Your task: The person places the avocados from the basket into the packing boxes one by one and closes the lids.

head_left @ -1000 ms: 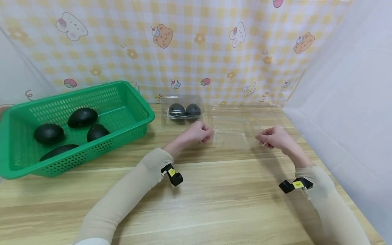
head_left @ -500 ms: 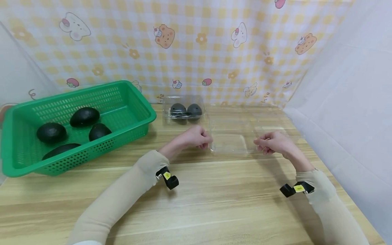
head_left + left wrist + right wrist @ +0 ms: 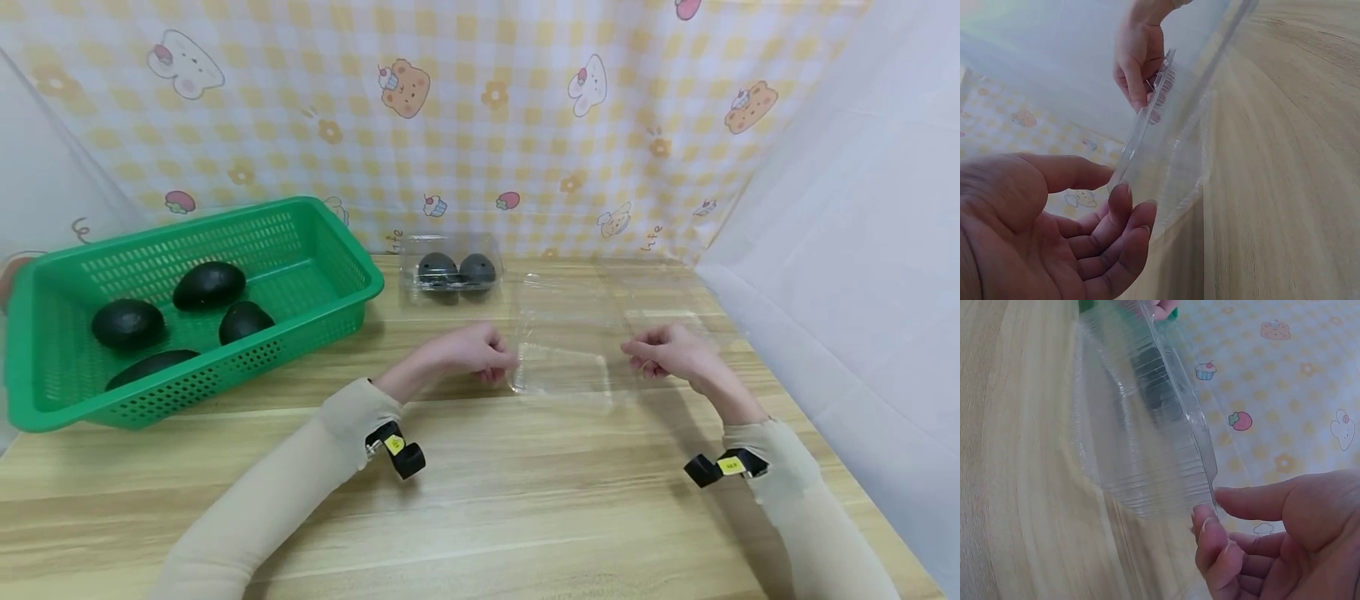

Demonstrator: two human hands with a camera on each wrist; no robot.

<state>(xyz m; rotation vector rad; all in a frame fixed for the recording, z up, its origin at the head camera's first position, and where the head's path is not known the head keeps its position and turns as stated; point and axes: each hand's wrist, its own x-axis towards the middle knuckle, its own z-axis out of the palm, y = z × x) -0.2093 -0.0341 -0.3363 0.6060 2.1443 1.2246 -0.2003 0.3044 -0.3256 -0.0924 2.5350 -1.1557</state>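
A clear plastic box (image 3: 566,367) is between the two hands, just above or on the wooden table. My left hand (image 3: 480,354) pinches its left edge between thumb and fingertips; the left wrist view shows this thin rim beside the thumb. On the opposite side, my right hand (image 3: 663,350) pinches the other edge, with thumb and fingers (image 3: 1210,540) meeting at the rim in the right wrist view. Ridged side walls of the box (image 3: 1166,469) show there. Whether its base touches the table is hard to tell.
At the left stands a green basket (image 3: 330,312) with several dark avocados (image 3: 210,285). Behind the left hand, a closed clear box (image 3: 450,242) contains two dark round avocados. More clear plastic (image 3: 663,279) lies at the back right. A checked curtain (image 3: 487,142) hangs behind.
Both hands have drawn the clear box toward the person, the left hand moving more than the right. The basket and the filled box stay in place.
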